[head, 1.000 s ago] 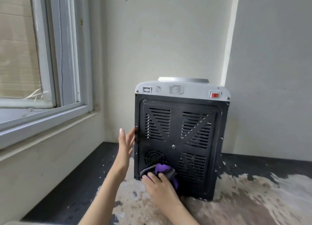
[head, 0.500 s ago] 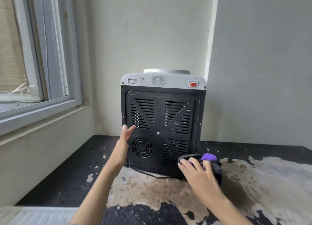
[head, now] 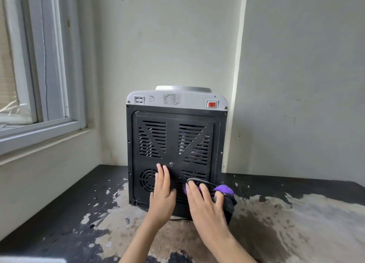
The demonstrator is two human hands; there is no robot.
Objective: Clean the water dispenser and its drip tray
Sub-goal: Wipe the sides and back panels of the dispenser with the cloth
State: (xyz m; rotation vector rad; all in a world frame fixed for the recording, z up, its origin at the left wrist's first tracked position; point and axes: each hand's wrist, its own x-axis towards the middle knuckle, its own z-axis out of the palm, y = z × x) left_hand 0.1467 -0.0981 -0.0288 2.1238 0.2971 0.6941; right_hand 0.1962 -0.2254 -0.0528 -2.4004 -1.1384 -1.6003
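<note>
The water dispenser [head: 176, 144] is standing upright on the worktop [head: 59, 213], in the corner of the room, with its black back panel [head: 173, 156] facing the person. A window [head: 35, 65] is sitting to the left of it.

The left hand [head: 162, 191] is lying flat on the lower part of the back panel, with its fingers straight and close together, holding nothing. The fingertips are touching the panel just beside the round fan grille [head: 148, 180].

The right hand [head: 205, 203] is pressing a purple and dark cloth [head: 225, 195] against the lower right part of the panel. Its fingers are spread over the cloth and bending a little around it.

A red switch [head: 212, 104] is showing on the white top part. The worktop is looking dark, with big pale worn patches.
</note>
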